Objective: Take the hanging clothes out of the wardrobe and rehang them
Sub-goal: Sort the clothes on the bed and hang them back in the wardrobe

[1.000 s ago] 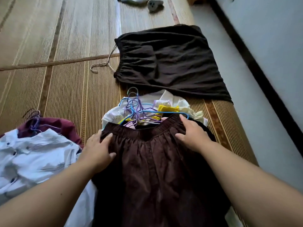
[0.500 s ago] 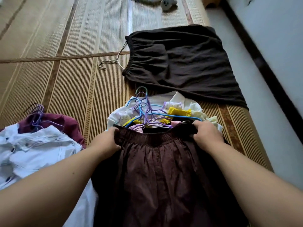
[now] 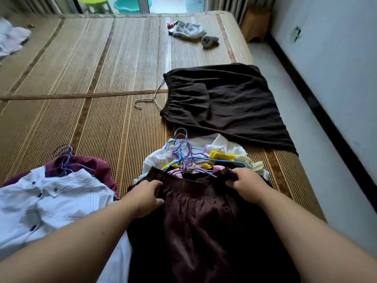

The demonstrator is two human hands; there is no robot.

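Note:
A dark brown skirt [image 3: 200, 225] lies in front of me on top of a pile of light clothes. My left hand [image 3: 145, 198] grips the left end of its elastic waistband and my right hand [image 3: 245, 184] grips the right end, lifting the band a little. Just beyond the waistband lies a tangle of blue and purple hangers [image 3: 184, 158] on white and yellow garments [image 3: 220, 154]. Farther off, a second dark brown skirt [image 3: 226, 105] lies flat on the mat with a bare wire hanger [image 3: 150, 100] at its left edge.
A white shirt [image 3: 49, 203] over a maroon garment [image 3: 89, 163] with purple hangers lies at my left. The woven mat [image 3: 81, 78] stretches ahead. Small white items [image 3: 189, 30] sit far back. A white wall with dark skirting [image 3: 326, 123] runs along the right.
Both hands went from resting flat on the waistband to gripping its two ends. My view has tilted up, showing more of the mat and the far doorway.

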